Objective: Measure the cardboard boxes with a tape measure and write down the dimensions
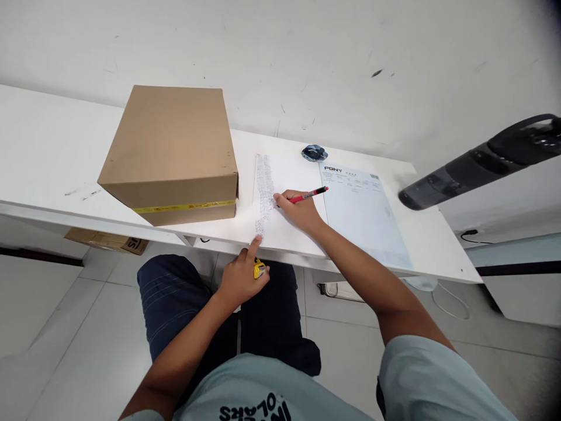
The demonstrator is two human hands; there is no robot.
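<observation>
Pinched in my right hand (300, 210) is a red and black pen (309, 195), its point close to a white sheet of paper (289, 172). A narrow band of dense small handwriting runs down the sheet's left side. My left hand (243, 278) is at the desk's front edge, fingers curled round a small yellow and black tape measure (259, 268), partly hidden by the hand. Its index finger stretches out to the lower end of the written band. Right of the sheet lies a pale blue printed form (363, 216) headed "PONY", partly under my right forearm.
A closed cardboard box (175, 140) with yellow tape stands left on the white desk (56, 140). A crumpled dark blue item (314, 153) lies near the wall. A dark cylindrical bottle-like object (473, 166) leans at right. Flattened cardboard (107, 240) shows below the desk.
</observation>
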